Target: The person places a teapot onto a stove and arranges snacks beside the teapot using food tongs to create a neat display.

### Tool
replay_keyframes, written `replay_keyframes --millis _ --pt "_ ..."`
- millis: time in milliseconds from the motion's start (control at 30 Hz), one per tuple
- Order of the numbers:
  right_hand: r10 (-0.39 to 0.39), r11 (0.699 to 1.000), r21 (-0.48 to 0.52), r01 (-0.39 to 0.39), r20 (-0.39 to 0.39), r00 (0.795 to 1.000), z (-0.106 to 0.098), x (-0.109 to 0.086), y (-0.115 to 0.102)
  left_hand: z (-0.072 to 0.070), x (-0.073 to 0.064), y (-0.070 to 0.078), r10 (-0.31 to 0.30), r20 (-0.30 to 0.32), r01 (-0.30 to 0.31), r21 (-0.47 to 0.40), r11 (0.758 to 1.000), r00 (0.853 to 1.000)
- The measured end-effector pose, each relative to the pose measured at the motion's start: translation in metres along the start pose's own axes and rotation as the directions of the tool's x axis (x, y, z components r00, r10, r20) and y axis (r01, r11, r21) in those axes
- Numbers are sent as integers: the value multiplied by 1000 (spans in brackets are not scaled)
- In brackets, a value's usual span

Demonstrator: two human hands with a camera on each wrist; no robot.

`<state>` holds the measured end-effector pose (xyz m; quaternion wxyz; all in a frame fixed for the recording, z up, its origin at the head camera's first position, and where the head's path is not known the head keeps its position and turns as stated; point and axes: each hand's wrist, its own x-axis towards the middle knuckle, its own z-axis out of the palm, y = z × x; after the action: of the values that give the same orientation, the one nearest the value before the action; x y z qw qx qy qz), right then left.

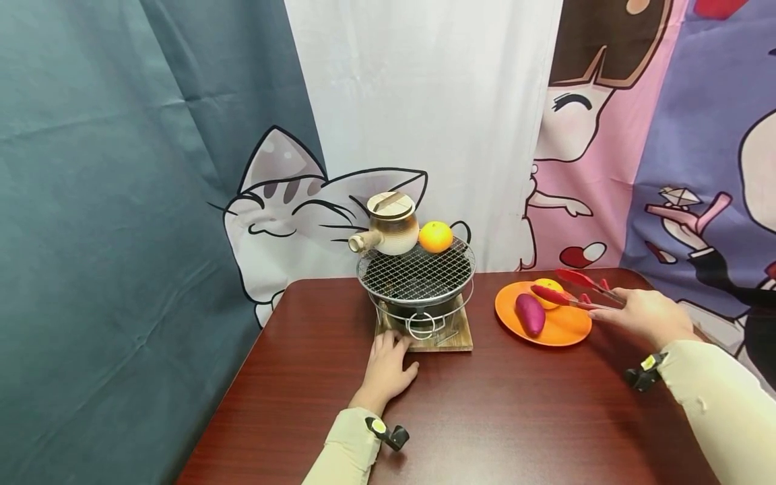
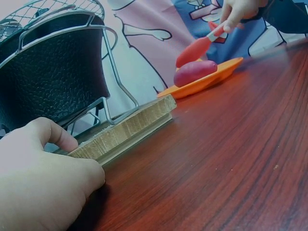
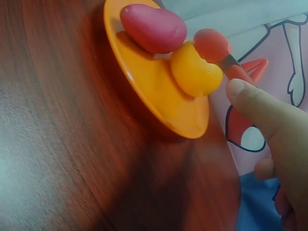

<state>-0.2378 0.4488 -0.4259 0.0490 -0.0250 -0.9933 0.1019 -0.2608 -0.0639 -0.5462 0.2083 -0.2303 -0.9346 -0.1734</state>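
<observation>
My right hand (image 1: 651, 315) holds a pair of red-tipped tongs (image 1: 548, 295) with the tips spread, one on either side of an orange (image 1: 548, 286). This orange lies on an orange plate (image 1: 560, 335) beside a purple sweet potato (image 1: 531, 314). In the right wrist view one red tip overlaps the orange (image 3: 192, 72). My left hand (image 1: 388, 370) is at the front left corner of a wooden board (image 2: 139, 122), fingers over its top and thumb in front of its edge. On that board stands a black tabletop grill (image 2: 53, 67) in a wire frame.
The grill's round wire mesh (image 1: 415, 273) carries a side-handled clay teapot (image 1: 397, 232) with a wooden lid, and a second orange (image 1: 436, 237). A ring handle (image 1: 421, 326) hangs at the grill's front. Behind the brown table (image 1: 515, 411) hangs a printed curtain (image 1: 424, 101).
</observation>
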Motion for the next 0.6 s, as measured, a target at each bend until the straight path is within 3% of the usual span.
replay_keyframes --millis 200,400,600 --pt "-14 1000 -5 14 -27 1000 8 1 -5 -1 1 1 -5 10 5 -8 1000 1000" --pt "-3 1000 -6 3 11 1000 13 2 -4 -3 1 2 -2 13 2 -5 1000 1000" --pt "-15 1000 -26 16 42 999 20 4 0 -5 0 2 -5 58 6 -19 1000 998"
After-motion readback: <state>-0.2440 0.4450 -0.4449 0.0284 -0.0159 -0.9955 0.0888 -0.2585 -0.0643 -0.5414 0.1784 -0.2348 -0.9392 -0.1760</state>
